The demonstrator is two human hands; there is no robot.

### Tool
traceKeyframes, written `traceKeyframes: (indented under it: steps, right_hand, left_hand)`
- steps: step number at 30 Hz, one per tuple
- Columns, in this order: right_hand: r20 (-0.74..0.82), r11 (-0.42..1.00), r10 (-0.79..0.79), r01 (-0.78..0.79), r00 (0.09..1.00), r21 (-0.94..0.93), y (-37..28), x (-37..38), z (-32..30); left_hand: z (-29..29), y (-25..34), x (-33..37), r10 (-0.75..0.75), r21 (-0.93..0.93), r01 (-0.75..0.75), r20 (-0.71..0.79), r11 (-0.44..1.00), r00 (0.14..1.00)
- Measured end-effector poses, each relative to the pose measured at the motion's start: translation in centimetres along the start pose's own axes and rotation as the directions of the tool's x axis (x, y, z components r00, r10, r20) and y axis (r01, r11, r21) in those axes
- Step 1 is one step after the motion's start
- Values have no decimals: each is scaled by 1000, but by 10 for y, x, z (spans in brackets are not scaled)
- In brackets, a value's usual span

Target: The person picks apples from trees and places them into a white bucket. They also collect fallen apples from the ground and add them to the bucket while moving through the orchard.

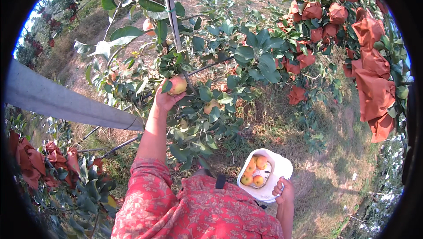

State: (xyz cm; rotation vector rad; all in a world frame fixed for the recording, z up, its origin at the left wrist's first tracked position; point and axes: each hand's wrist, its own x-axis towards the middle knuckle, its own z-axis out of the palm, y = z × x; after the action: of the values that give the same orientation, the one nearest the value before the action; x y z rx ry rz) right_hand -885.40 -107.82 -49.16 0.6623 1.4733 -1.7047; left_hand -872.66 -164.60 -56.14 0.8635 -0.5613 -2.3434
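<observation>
Centre frame: my left hand (165, 99) cups a firm, bruisable yellow-red apple (178, 85), fingers wrapped underneath; lower right, my right hand (283, 190) grips the white bucket (284, 167) rim.

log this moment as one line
left hand: gripping apple on tree | right hand: holding white bucket by rim | bucket: several apples inside

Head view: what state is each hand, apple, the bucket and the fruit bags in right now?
left hand: raised, closed around an apple
apple: on the branch, unbagged, gripped
right hand: gripping the bucket's rim
white bucket: held up, partly filled with apples
apples in bucket: loose, yellow-red
second apple: hanging among leaves, untouched
red paper bags: hanging on the branches, closed
</observation>
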Motion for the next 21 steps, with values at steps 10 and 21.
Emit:
traceKeyframes:
  steps: [10, 21]
  right_hand:
    - [84, 999, 38, -41, 996, 35, 3, 4, 9]
    - [126, 998, 28, -21, 992, -54, 7, 9, 19]
  left_hand:
    - [30, 4, 11, -57, -81, 32, -317, 996, 947]
    - [39, -6, 5, 89, 31, -84, -418, 996, 904]
